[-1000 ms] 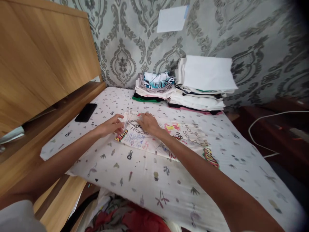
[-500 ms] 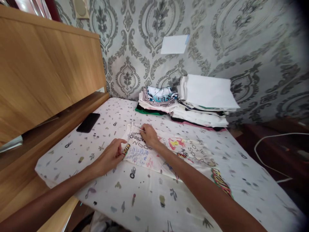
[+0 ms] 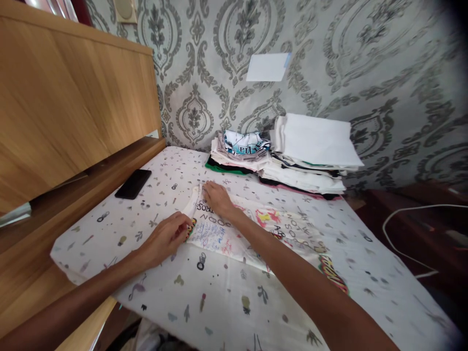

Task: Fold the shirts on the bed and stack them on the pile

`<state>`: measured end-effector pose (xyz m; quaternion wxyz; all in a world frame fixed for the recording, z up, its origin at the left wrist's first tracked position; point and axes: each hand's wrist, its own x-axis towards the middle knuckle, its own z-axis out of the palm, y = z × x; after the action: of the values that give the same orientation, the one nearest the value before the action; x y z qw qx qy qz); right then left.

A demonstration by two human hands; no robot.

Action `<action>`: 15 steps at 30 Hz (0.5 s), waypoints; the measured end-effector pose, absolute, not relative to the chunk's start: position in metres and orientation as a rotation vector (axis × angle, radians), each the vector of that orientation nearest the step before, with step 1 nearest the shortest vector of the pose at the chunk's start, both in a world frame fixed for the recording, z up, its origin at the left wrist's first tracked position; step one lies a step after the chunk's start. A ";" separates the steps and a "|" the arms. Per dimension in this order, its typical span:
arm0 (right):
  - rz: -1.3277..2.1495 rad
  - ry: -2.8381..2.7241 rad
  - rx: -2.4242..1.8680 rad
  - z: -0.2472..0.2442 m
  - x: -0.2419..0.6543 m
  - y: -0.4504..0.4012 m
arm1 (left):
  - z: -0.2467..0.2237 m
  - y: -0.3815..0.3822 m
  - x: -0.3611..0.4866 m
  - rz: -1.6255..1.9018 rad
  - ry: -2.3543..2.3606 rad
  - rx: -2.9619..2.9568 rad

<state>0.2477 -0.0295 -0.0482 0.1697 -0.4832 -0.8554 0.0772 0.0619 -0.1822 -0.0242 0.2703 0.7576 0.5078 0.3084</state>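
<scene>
A white garment (image 3: pixel 215 239), apparently a T-shirt, lies folded into a long strip on the patterned cloth. It is covered in printed lettering and coloured drawings. At its left end, my left hand (image 3: pixel 170 235) has curled fingers pinching the edge beside a colourful print. My right hand (image 3: pixel 218 199) lies palm down on the far left corner of the garment, fingers stretched out over the fabric. My right forearm crosses above the strip and hides part of its middle.
Behind the garment stand two stacks of folded clothes, one smaller (image 3: pixel 239 153) and one larger (image 3: pixel 310 156). A black phone (image 3: pixel 133 184) lies at the left, near a wooden cabinet (image 3: pixel 80 87). A white cable (image 3: pixel 387 239) hangs at the right beyond the table edge.
My right hand has moved slightly left and away from me, going from a pinch on the fabric to lying flatter. My left hand stays at the left edge with its fingers slightly shifted.
</scene>
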 end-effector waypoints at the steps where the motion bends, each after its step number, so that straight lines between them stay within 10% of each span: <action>1: 0.238 -2.461 -1.371 -0.051 0.244 -0.028 | -0.022 -0.181 0.060 0.827 1.376 2.037; 15: 0.197 -2.442 -1.320 -0.060 0.237 -0.025 | -0.002 -0.178 0.049 0.796 1.312 2.006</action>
<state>0.2373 -0.0246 -0.0603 0.1782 -0.4667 -0.8635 0.0695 0.0493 -0.1780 -0.0021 0.3034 0.7568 0.4950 0.3002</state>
